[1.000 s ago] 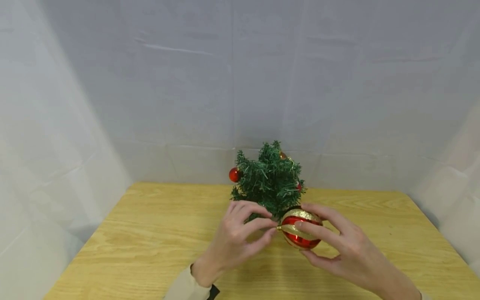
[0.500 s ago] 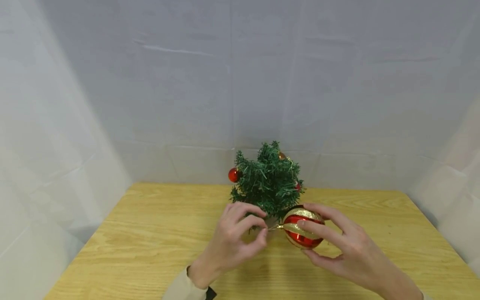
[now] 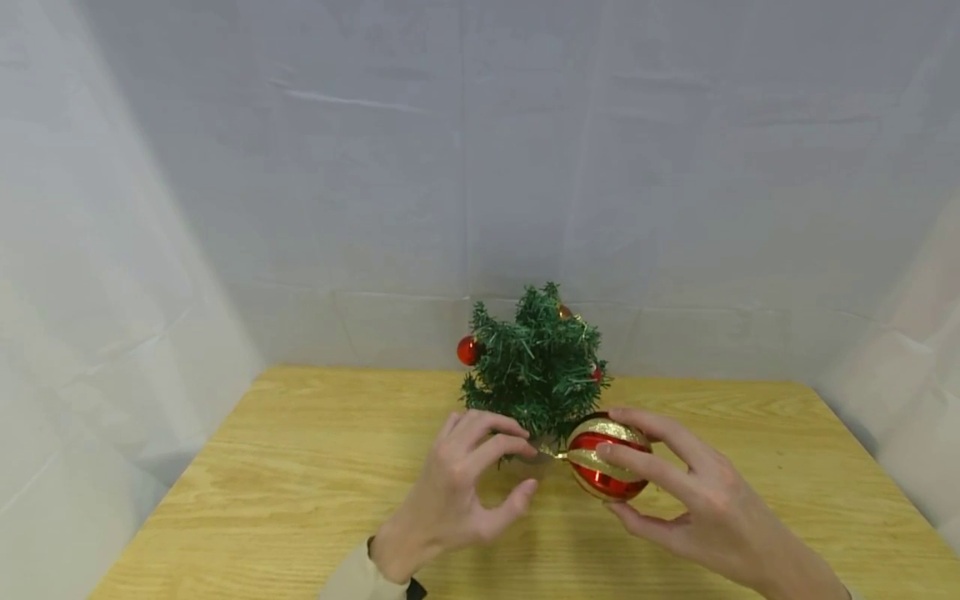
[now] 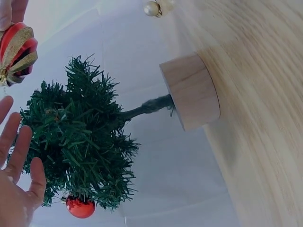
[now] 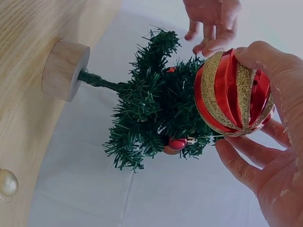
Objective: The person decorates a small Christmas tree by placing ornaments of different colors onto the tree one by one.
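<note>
My right hand [image 3: 705, 500] grips a large Christmas bauble [image 3: 600, 482], red with glittery gold stripes, its thumb and fingers spread round the ball. The gold cap points left, with a thin gold loop trailing from it. Just left of that loop is my left hand [image 3: 465, 483], thumb well apart from the fingers; in the left wrist view its fingers [image 4: 19, 150] are spread. Whether a fingertip still touches the loop cannot be told. Behind both hands stands a small green artificial Christmas tree [image 3: 532, 358]. In the right wrist view the striped bauble [image 5: 220, 90] overlaps the branches.
Small ornaments hang on the tree: a red ball [image 3: 468, 350] at left, an orange ball [image 3: 564, 312] at the back, another red ball [image 5: 177, 143]. A round wooden base [image 4: 191, 92] supports it on the wooden table [image 3: 300, 483]. A pearly ball [image 4: 152, 8] lies near the base.
My left hand has drawn left from the bauble's cap, pulling the loop out, and its thumb has parted from the fingers. The right hand and bauble have barely shifted.
</note>
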Demonstrator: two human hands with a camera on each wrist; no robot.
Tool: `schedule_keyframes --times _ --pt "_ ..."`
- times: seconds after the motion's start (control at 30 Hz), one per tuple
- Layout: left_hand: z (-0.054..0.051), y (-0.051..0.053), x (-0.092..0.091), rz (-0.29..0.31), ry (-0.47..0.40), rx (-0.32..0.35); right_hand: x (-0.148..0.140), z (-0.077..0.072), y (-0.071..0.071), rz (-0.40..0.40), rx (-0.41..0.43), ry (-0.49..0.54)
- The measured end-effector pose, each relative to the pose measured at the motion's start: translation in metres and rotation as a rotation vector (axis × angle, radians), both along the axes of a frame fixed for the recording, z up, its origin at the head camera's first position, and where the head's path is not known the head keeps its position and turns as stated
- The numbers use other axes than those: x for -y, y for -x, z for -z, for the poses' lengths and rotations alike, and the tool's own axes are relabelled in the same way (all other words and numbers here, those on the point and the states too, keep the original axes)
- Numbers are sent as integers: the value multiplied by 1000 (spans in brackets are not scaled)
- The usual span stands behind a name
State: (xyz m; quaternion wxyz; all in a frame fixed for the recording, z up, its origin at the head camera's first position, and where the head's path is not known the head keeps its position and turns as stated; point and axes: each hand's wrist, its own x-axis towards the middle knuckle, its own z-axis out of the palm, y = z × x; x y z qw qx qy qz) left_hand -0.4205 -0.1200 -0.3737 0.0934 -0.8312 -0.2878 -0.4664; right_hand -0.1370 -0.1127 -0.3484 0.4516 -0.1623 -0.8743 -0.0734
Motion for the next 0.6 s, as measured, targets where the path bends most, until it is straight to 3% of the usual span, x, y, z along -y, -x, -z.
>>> schedule_keyframes --times 0.6 --pt "0 -12 -2 -22 -70 -28 1 -1 2 -11 -3 3"
